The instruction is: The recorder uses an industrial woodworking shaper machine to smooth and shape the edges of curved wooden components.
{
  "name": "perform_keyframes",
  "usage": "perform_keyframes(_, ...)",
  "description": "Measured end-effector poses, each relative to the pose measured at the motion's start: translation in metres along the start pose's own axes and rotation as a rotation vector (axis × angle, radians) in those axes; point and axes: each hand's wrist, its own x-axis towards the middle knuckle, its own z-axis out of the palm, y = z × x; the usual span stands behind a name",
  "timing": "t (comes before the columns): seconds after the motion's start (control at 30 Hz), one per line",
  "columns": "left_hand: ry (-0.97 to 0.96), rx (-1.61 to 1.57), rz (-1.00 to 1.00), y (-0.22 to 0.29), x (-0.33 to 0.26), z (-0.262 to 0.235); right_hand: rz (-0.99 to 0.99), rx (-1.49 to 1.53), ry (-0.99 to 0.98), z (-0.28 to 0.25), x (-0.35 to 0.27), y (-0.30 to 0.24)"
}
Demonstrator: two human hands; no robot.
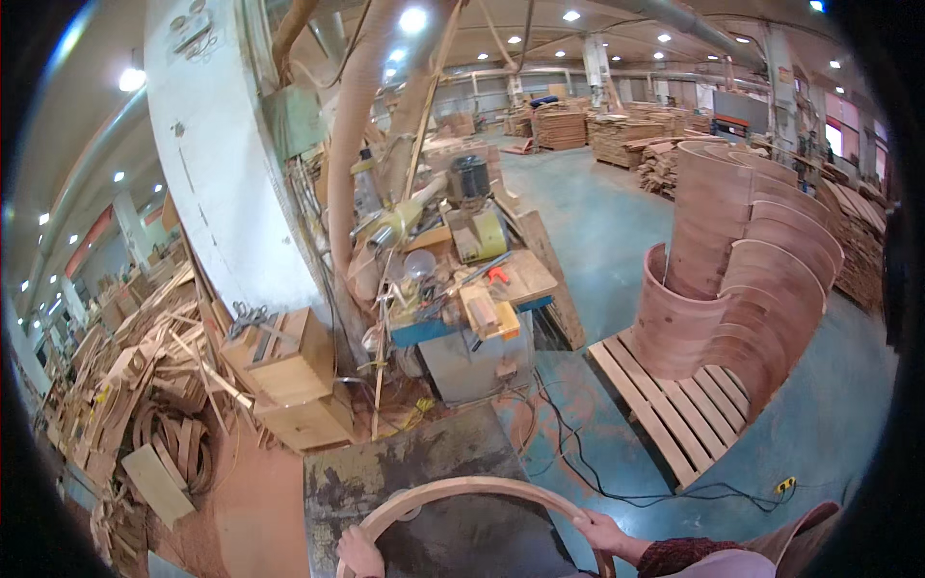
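A woodworking hall with a teal floor and stacked timber was seen beyond a worn, stained table. On that table a bent wooden hoop was held at both ends: the left hand was curled over its near-left end, the right hand closed around its right end. Ahead of the hands a cluttered machine bench stood; well off to the right, curved panels were stacked on a pallet. A slip could be judged likely if either grip were loosened, since the arc would spring or slide off the table edge, and a black cable trailing on the floor just beyond the right hand could be tripped over
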Motion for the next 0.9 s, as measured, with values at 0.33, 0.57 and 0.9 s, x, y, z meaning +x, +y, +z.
perform_keyframes(0.33, -0.149, -0.088, -0.055, -0.014, -0.015, -0.044, -0.084, -0.185, -0.061, -0.003, 0.012, -0.051)
perform_keyframes(0.57, -0.238, -0.033, -0.122, -0.016, -0.025, -0.065, -0.25, -0.326, -0.043, 0.005, 0.046, -0.042)
perform_keyframes(0.9, -0.461, -0.04, -0.308, 0.012, -0.029, -0.148, -0.247, -0.393, -0.128, 0.024, 0.069, -0.055)
